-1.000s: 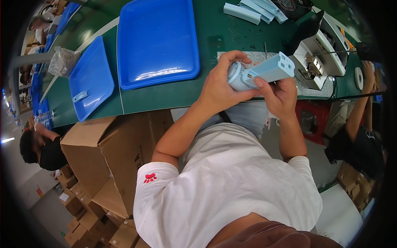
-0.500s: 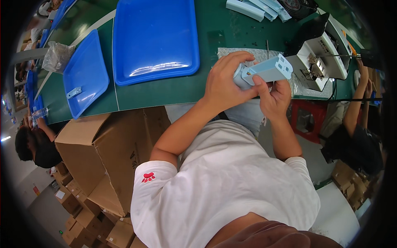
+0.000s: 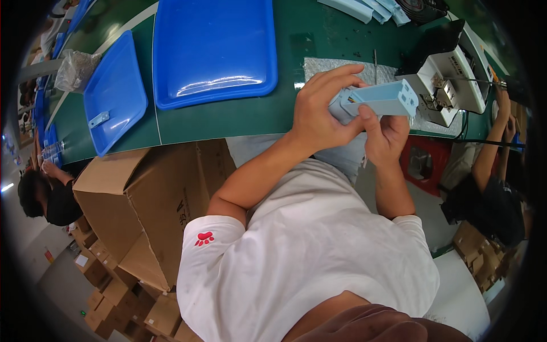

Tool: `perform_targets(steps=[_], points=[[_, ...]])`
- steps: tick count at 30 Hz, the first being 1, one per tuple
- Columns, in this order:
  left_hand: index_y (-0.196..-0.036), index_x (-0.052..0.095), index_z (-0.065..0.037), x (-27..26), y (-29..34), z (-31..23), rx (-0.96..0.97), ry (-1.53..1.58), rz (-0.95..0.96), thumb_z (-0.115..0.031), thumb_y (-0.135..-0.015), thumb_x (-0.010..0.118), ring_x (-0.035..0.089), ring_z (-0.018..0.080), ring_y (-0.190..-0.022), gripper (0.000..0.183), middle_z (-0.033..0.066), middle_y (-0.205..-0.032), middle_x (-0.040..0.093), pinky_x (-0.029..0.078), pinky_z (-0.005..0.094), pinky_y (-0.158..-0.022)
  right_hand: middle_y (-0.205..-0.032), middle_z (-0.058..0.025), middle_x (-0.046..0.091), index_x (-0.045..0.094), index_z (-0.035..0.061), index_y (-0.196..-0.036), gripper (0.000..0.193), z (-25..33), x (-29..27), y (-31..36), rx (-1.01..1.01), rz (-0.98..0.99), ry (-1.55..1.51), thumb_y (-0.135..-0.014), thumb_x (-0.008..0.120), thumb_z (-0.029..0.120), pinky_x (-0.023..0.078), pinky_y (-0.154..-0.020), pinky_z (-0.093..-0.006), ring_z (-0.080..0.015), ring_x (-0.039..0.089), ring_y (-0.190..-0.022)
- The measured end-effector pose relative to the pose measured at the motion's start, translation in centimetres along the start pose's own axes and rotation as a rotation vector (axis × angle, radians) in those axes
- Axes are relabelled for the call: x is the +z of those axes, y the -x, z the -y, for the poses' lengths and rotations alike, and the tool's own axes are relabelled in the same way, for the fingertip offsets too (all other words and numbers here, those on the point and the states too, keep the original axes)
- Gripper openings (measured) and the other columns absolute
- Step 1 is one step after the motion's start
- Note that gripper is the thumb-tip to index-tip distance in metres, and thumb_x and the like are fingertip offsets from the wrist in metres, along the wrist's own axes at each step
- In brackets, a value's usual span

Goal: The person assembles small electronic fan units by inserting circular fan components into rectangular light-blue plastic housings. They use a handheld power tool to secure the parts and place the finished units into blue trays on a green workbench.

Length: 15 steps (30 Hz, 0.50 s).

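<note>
Both my hands hold a light blue plastic housing above the near edge of the green table. It is long and hollow, with small square openings at its right end and a bit of coloured wire showing near its left end. My left hand is wrapped round the rounded left end. From below, my right hand grips the middle, its thumb pressed on the near side; part of its fingers is hidden behind the housing. Bubble wrap lies on the table beyond my hands.
A large blue tray stands left of my hands, and a smaller blue tray holds a small light blue part. White-and-black equipment stands right. Several light blue housings lie at the back. A cardboard box stands below the table edge.
My hands and the housing have shifted slightly to the right, and the housing is turned a little, its right end lower. The whole view has moved slightly. My grip looks the same.
</note>
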State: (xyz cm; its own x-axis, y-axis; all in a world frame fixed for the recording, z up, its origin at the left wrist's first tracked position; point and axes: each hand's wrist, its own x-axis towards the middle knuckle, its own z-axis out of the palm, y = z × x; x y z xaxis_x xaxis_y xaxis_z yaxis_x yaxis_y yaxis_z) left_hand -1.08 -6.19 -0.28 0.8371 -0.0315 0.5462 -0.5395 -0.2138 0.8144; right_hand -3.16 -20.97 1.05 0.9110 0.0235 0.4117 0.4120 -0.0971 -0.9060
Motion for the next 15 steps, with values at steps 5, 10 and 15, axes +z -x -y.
perform_targets(steps=[5, 10, 15], points=[[-0.124, 0.064, -0.004, -0.3, -0.1, -1.3, -0.038, 0.051, 0.135, -0.011, -0.069, 0.082, 0.062, 0.0339, -0.117, 0.059, 0.017, -0.13, 0.064, 0.049, 0.0406, -0.101, -0.108, -0.0105, 0.072, 0.071, -0.0014, -0.113, 0.026, 0.4, -1.8, -0.3, -0.04, 0.043, 0.055, -0.088, 0.077, 0.007, 0.053, -0.08, -0.0312, -0.0178, 0.068, -0.09], [-0.126, 0.064, -0.007, -1.1, 0.5, -0.5, -0.147, 0.108, 0.27, -0.014, -0.073, 0.085, 0.055, 0.034, -0.12, 0.057, 0.0145, -0.129, 0.057, 0.044, 0.0408, -0.102, -0.104, -0.0077, 0.07, 0.073, 0.0003, -0.113, 0.033, 0.1, -4.8, -0.6, 0.072, 0.311, 0.111, -0.082, 0.081, 0.006, 0.052, -0.072, -0.0311, -0.0158, 0.066, -0.084], [-0.127, 0.063, -0.005, -1.1, 0.9, -0.2, -0.099, -0.005, 0.349, -0.003, -0.077, 0.082, 0.06, 0.0291, -0.114, 0.053, 0.0148, -0.124, 0.059, 0.049, 0.0378, -0.097, -0.099, -0.0064, 0.068, 0.073, 0.0023, -0.116, 0.035, 2.7, -7.9, -1.3, 0.027, 0.298, 0.37, -0.082, 0.079, 0.006, 0.051, -0.068, -0.0285, -0.0143, 0.063, -0.076]])
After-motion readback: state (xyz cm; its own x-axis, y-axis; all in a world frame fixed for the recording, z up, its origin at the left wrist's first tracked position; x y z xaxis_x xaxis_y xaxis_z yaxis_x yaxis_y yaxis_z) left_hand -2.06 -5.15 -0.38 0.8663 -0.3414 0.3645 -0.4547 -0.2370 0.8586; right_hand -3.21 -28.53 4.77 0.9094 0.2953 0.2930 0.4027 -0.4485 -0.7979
